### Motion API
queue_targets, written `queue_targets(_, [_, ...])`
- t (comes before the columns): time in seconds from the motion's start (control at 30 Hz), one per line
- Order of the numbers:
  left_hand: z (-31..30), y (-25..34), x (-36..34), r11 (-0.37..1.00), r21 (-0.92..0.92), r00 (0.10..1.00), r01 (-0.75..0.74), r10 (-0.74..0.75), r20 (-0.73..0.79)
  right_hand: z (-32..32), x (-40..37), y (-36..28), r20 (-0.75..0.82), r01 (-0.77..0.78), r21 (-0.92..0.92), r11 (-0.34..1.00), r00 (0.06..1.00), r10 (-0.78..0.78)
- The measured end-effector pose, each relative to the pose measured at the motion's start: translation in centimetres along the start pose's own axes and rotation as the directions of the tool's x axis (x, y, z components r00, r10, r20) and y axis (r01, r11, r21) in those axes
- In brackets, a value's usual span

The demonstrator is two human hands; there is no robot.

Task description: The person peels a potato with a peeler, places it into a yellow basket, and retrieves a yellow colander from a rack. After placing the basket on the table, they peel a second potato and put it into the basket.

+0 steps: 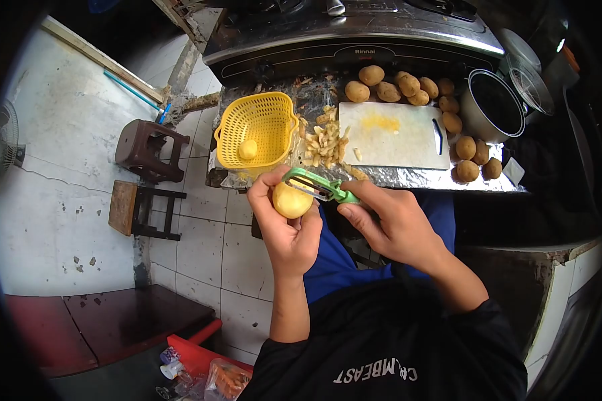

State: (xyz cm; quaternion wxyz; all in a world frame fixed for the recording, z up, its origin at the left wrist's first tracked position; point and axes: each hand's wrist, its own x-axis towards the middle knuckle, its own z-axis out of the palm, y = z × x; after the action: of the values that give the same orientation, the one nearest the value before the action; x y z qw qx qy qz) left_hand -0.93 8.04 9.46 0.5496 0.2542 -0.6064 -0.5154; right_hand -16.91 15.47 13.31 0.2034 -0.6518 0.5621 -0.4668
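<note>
My left hand is wrapped round a pale, mostly peeled potato, held over my lap in front of the counter edge. Gripped by its handle in my right hand is a green peeler, its blade lying over the top of that potato. Beyond my hands, a yellow plastic basket holds one peeled potato. A heap of peelings lies between the basket and a white cutting board, which has a yellowish stain.
Several unpeeled potatoes lie behind and to the right of the board. A metal pot stands at the right, and a Rinnai stove spans the back. On the tiled floor at left are a brown plastic stool and a small wooden-topped stool.
</note>
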Motion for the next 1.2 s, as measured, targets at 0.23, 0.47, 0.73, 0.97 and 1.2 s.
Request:
queue_targets(0.23, [0.2,1.4,0.0,0.997,-0.006,0.996,-0.073,0.073,0.041,0.0,-0.2,-0.6,-0.021,0.069,-0.051,0.996,0.997,-0.070])
queue_targets(0.47, [0.3,2.0,0.0,0.995,0.024,0.995,-0.100,0.100,-0.021,0.5,-0.1,-0.6,-0.084,0.113,-0.127,0.985,0.989,-0.125])
queue_targets(0.73, [0.2,1.4,0.5,0.986,-0.051,0.987,-0.159,0.160,0.021,0.4,0.6,0.1,-0.157,0.009,-0.064,0.998,0.987,-0.019])
queue_targets(0.97, [-0.2,0.9,0.5,0.982,-0.172,0.996,-0.072,0.080,0.041,0.8,2.8,3.7,-0.209,-0.006,-0.140,0.990,0.978,-0.023])
queue_targets(1.2, [-4.2,1.1,4.0,0.969,-0.097,0.966,0.225,-0.209,0.155,1.3,2.4,7.6,-0.196,-0.156,-0.315,0.936,0.976,0.096])
